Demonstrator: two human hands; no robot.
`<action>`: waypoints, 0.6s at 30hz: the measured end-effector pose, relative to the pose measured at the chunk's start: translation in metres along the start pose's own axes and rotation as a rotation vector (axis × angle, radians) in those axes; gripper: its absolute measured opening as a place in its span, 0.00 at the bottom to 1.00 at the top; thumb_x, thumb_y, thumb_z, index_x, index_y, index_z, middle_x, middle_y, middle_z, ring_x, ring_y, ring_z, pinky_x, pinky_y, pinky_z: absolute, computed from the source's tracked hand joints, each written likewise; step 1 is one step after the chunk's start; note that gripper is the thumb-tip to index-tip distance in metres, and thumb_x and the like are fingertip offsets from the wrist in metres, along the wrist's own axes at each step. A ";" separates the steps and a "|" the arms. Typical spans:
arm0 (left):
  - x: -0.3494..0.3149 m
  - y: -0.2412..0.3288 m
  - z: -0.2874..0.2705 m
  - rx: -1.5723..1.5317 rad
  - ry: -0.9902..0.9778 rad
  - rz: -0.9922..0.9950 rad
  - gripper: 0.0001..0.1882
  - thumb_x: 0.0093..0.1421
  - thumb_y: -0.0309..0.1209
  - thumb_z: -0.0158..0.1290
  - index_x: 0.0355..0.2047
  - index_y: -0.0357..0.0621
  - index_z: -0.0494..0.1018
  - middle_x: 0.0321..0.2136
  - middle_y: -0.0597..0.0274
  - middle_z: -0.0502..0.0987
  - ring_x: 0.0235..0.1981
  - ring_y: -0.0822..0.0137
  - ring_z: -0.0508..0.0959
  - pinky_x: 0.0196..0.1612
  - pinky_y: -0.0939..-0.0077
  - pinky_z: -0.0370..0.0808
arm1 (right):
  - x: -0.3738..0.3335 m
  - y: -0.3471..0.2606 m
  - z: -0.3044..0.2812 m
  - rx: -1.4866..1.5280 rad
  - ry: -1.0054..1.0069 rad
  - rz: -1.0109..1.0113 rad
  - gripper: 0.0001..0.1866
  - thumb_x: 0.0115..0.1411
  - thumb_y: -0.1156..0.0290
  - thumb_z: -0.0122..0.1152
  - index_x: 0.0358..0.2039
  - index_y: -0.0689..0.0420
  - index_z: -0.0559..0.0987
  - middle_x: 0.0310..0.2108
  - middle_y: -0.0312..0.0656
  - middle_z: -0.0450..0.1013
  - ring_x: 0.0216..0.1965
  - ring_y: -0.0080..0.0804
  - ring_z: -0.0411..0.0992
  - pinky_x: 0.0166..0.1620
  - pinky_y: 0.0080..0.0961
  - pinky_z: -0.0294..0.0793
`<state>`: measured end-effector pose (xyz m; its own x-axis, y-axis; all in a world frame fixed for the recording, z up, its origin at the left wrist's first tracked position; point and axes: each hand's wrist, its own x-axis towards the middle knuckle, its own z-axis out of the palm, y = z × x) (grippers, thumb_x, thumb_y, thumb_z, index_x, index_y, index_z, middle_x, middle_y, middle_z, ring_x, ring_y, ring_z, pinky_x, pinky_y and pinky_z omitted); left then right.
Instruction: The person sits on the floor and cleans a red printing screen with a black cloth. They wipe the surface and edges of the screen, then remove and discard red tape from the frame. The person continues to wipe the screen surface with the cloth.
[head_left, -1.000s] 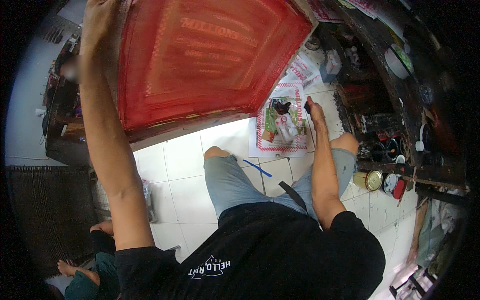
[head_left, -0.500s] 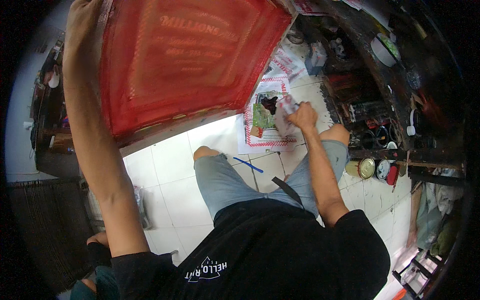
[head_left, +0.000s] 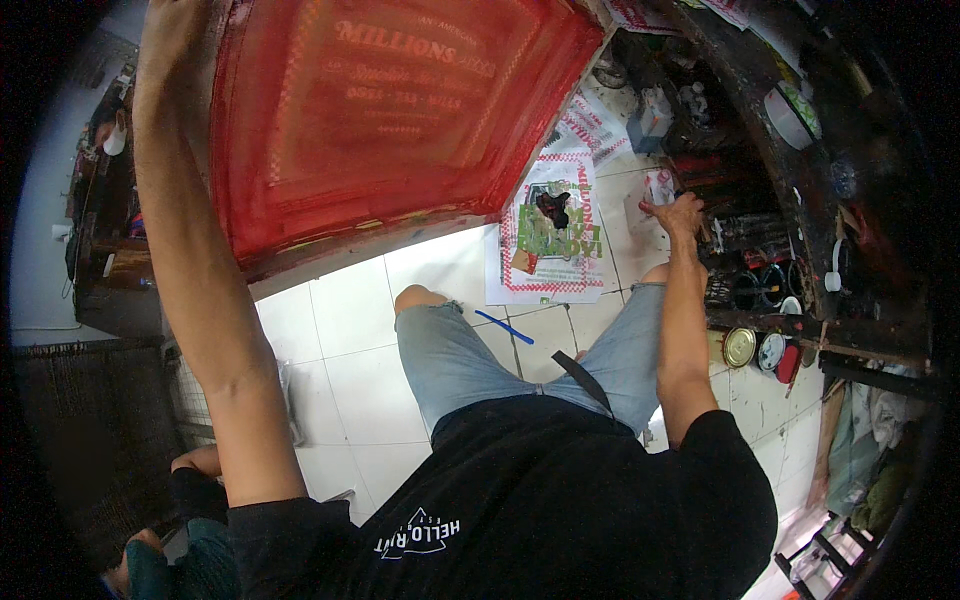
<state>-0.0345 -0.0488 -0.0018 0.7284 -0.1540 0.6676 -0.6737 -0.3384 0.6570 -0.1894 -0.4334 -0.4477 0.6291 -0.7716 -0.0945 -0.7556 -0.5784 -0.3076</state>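
A screen printing frame (head_left: 365, 150) with red-stained mesh tilts up at the upper left, pale lettering showing through. My left hand (head_left: 178, 35) grips its left edge, the fingers partly cut off by the picture's top. Off to the right, my right hand (head_left: 680, 215) is open beside the dark shelf, thumb and fingers apart. Just beyond its fingers is a crumpled white-and-red paper (head_left: 659, 186); whether they touch I cannot tell. On the floor under the frame's corner lies a printed sheet (head_left: 508, 270), with a dark crumpled scrap (head_left: 552, 208) on top.
A blue strip (head_left: 505, 327) lies on the white tiles between my knees. Dark shelving (head_left: 740, 195) with jars and tools lines the right, cans (head_left: 739, 347) at its foot. More printed sheets (head_left: 600, 130) lie farther back. Another person's arm (head_left: 198, 460) shows at lower left.
My right hand has moved right, from over the printed sheet to the shelf, and its fingers have opened from the crumpled paper. The frame remains raised in my left hand.
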 end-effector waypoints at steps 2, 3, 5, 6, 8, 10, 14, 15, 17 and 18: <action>0.003 -0.008 -0.004 0.001 -0.008 -0.015 0.19 0.63 0.30 0.47 0.53 0.37 0.72 0.28 0.70 0.75 0.23 0.79 0.68 0.26 0.85 0.65 | -0.020 -0.019 -0.019 -0.025 0.150 0.122 0.38 0.44 0.53 0.71 0.46 0.68 0.68 0.45 0.63 0.66 0.51 0.60 0.66 0.51 0.46 0.70; 0.008 -0.009 -0.005 -0.003 -0.012 -0.017 0.19 0.63 0.30 0.47 0.53 0.37 0.71 0.28 0.70 0.75 0.23 0.79 0.68 0.26 0.85 0.65 | -0.022 -0.014 -0.013 0.087 0.221 0.030 0.34 0.46 0.56 0.69 0.45 0.69 0.68 0.44 0.63 0.66 0.50 0.61 0.66 0.49 0.47 0.69; 0.014 -0.015 -0.003 -0.022 -0.026 -0.025 0.19 0.63 0.30 0.47 0.53 0.36 0.71 0.28 0.70 0.75 0.23 0.79 0.68 0.26 0.85 0.65 | -0.028 -0.004 -0.002 0.315 0.368 -0.145 0.28 0.50 0.62 0.66 0.43 0.69 0.67 0.42 0.63 0.66 0.47 0.63 0.66 0.46 0.49 0.69; 0.017 -0.021 0.000 -0.036 -0.035 -0.026 0.19 0.63 0.30 0.47 0.53 0.36 0.71 0.28 0.69 0.75 0.22 0.79 0.68 0.26 0.85 0.65 | -0.034 -0.006 0.006 0.395 0.347 -0.206 0.20 0.52 0.71 0.59 0.43 0.68 0.67 0.40 0.64 0.65 0.44 0.64 0.67 0.44 0.49 0.68; 0.023 -0.020 0.000 -0.043 -0.049 -0.023 0.19 0.63 0.30 0.48 0.52 0.36 0.71 0.28 0.69 0.75 0.22 0.79 0.67 0.25 0.85 0.64 | -0.047 -0.007 0.043 0.393 0.211 -0.347 0.17 0.52 0.72 0.57 0.41 0.67 0.70 0.39 0.63 0.67 0.43 0.63 0.68 0.44 0.49 0.68; 0.022 -0.017 -0.007 0.000 -0.067 -0.049 0.20 0.63 0.30 0.48 0.53 0.34 0.71 0.33 0.65 0.76 0.27 0.76 0.71 0.31 0.82 0.68 | -0.067 -0.034 0.063 0.393 -0.030 -0.362 0.13 0.53 0.73 0.55 0.39 0.66 0.73 0.38 0.62 0.71 0.42 0.61 0.70 0.44 0.48 0.69; 0.055 -0.048 -0.035 0.145 -0.154 0.209 0.23 0.63 0.33 0.50 0.56 0.31 0.66 0.54 0.53 0.71 0.55 0.65 0.70 0.57 0.74 0.64 | -0.083 -0.051 0.114 0.344 -0.320 -0.405 0.14 0.54 0.67 0.56 0.37 0.64 0.76 0.37 0.59 0.75 0.41 0.56 0.73 0.46 0.45 0.71; 0.058 -0.048 -0.039 0.126 -0.191 0.212 0.24 0.64 0.34 0.50 0.57 0.31 0.65 0.57 0.53 0.67 0.58 0.65 0.65 0.60 0.73 0.59 | -0.088 -0.053 0.119 0.325 -0.399 -0.420 0.17 0.54 0.65 0.57 0.39 0.64 0.76 0.38 0.60 0.74 0.42 0.56 0.73 0.46 0.45 0.71; 0.057 -0.055 -0.032 0.060 -0.269 0.203 0.26 0.65 0.35 0.49 0.58 0.30 0.63 0.63 0.53 0.59 0.65 0.65 0.55 0.65 0.72 0.50 | -0.092 -0.054 0.129 0.252 -0.478 -0.421 0.21 0.54 0.60 0.58 0.42 0.64 0.75 0.42 0.61 0.72 0.43 0.57 0.72 0.48 0.45 0.71; 0.059 -0.059 -0.032 0.105 -0.264 0.249 0.26 0.66 0.36 0.48 0.59 0.31 0.62 0.61 0.53 0.62 0.63 0.66 0.59 0.63 0.75 0.54 | -0.096 -0.056 0.134 0.210 -0.481 -0.413 0.23 0.54 0.58 0.59 0.43 0.64 0.74 0.44 0.61 0.70 0.44 0.58 0.72 0.48 0.45 0.71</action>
<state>0.0438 -0.0081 0.0100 0.5604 -0.4730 0.6799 -0.8276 -0.3516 0.4376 -0.1831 -0.2913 -0.5485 0.9072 -0.2652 -0.3265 -0.4140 -0.6997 -0.5822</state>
